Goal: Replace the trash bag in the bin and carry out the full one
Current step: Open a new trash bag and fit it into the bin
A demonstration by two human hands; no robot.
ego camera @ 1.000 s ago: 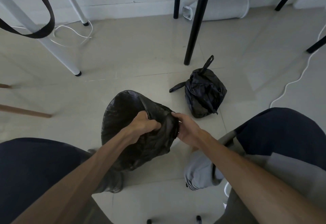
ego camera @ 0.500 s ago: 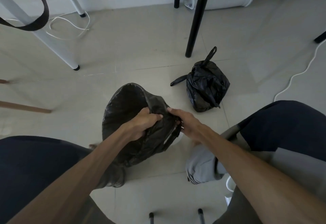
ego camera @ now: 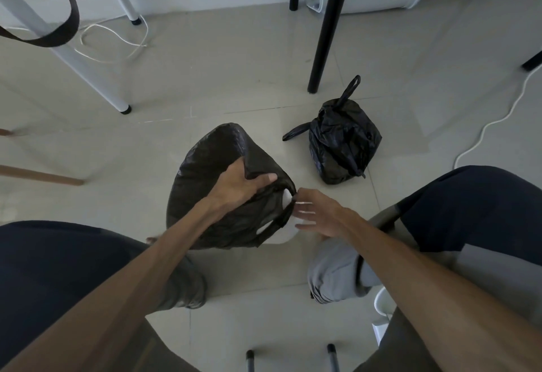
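Observation:
An empty black trash bag [ego camera: 211, 172] is draped over a white bin [ego camera: 283, 229], of which only a bit of the side shows at the bag's right. My left hand [ego camera: 239, 185] grips the bag's rim from above. My right hand [ego camera: 318, 211] is at the bag's right edge, thumb and forefinger pinching its handle loop while the other fingers are spread. The full black bag [ego camera: 343, 143] sits tied on the floor, apart from both hands, to the right of the bin and a little farther away.
Black table legs [ego camera: 325, 28] stand just behind the full bag and white legs [ego camera: 88, 57] at the left. White cables [ego camera: 492, 125] trail on the tiles. A black strap [ego camera: 69, 19] hangs at upper left. My knees and grey-slippered foot [ego camera: 337, 272] flank the bin.
The bag has been pulled further down over the bin. My right hand has loosened from a full grip to a fingertip pinch on the handle, and white bin now shows beside it.

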